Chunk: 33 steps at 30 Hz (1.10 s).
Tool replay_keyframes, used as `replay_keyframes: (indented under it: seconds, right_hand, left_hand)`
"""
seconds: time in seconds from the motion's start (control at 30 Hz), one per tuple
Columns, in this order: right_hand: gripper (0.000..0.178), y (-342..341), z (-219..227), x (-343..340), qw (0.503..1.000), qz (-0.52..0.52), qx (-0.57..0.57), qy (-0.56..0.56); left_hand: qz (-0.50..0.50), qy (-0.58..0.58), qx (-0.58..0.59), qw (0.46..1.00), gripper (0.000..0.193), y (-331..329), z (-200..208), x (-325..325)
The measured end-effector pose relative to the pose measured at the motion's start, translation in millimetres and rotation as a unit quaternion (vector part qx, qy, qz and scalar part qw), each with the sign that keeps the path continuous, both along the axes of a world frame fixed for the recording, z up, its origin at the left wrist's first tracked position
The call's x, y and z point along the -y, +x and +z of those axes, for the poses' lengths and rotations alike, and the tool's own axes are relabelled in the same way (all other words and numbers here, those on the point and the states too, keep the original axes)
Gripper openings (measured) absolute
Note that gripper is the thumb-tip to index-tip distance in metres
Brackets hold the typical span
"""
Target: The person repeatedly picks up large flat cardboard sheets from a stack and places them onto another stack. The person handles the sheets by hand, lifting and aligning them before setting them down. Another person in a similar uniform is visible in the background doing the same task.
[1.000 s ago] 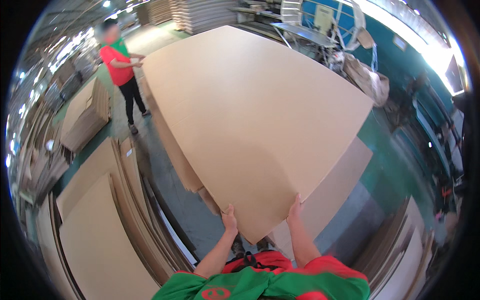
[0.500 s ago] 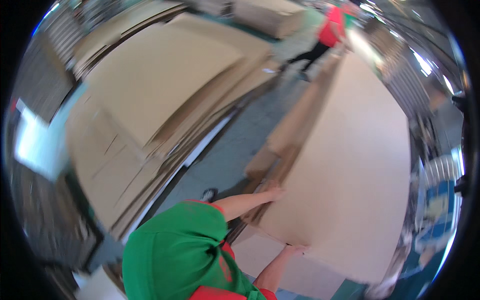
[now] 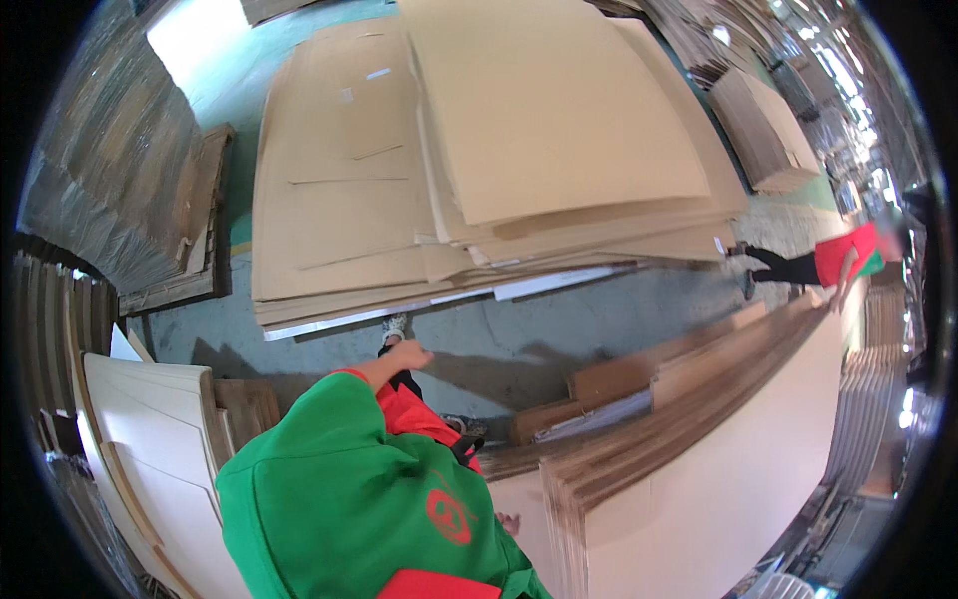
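My left hand (image 3: 409, 355) is raised above the floor between the two stacks, its fingers curled closed with nothing visible in them. My right hand (image 3: 510, 523) is mostly hidden by my green shirt; its fingers show apart, close to the near end of a stack of large cardboard sheets (image 3: 714, 479). That stack is tilted on its side, with a pale face outward and its layered edges upward. At its far end a co-worker (image 3: 848, 255) in a red top has a hand at the edge.
A wide, low pile of flat cardboard sheets (image 3: 559, 110) lies ahead. A wrapped stack on a pallet (image 3: 120, 160) stands at the far left. Pale boards (image 3: 160, 439) lean at the near left, and a boxy cardboard stack (image 3: 768, 130) sits at the far right.
My hands have come off the large pale sheet. The left hand has moved left, away from the stack. My view has turned left, and the standing stack now appears lower right.
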State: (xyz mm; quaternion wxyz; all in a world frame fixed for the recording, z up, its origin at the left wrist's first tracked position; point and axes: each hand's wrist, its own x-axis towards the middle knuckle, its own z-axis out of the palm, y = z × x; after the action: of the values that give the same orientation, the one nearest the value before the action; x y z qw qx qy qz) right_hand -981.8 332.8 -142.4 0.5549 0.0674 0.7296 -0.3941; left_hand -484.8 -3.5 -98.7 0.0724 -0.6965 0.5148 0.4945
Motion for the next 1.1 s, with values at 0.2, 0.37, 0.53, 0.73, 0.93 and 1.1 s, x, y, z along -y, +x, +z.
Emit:
replay_keyframes:
  seconds: [0.2, 0.37, 0.53, 0.73, 0.93, 1.1]
  right_hand:
    - [0.038, 169.1, 18.3, 214.1, 0.964, 0.260, -0.059, 0.013]
    - [0.034, 252.4, 81.2, 419.0, 0.935, 0.322, -0.110, -0.102]
    - [0.063, 312.1, 112.5, 541.2, 0.937, 0.316, -0.069, -0.133]
    - [0.072, 350.9, 69.3, 653.6, 0.949, 0.289, -0.008, -0.123]
    - [0.073, 376.7, 3.6, 773.8, 0.962, 0.253, 0.005, -0.104]
    - [0.101, 437.6, -32.8, 832.3, 0.967, 0.142, -0.210, 0.041]
  left_hand:
    - [0.174, -0.030, 0.051, 0.983, 0.057, 202.4, -1.4, 0.0]
    - [0.342, -0.118, -0.012, 0.932, 0.050, 267.7, 10.8, 25.1]
    - [0.504, -0.060, -0.174, 0.844, 0.034, 283.0, 15.0, 26.9]
    - [0.610, -0.012, -0.147, 0.778, 0.027, 267.6, 20.6, -36.3]
    - [0.369, 0.000, -0.052, 0.928, 0.027, 241.3, 56.0, -43.7]
    - [0.609, 0.072, -0.149, 0.776, 0.048, 208.1, 96.3, 46.7]
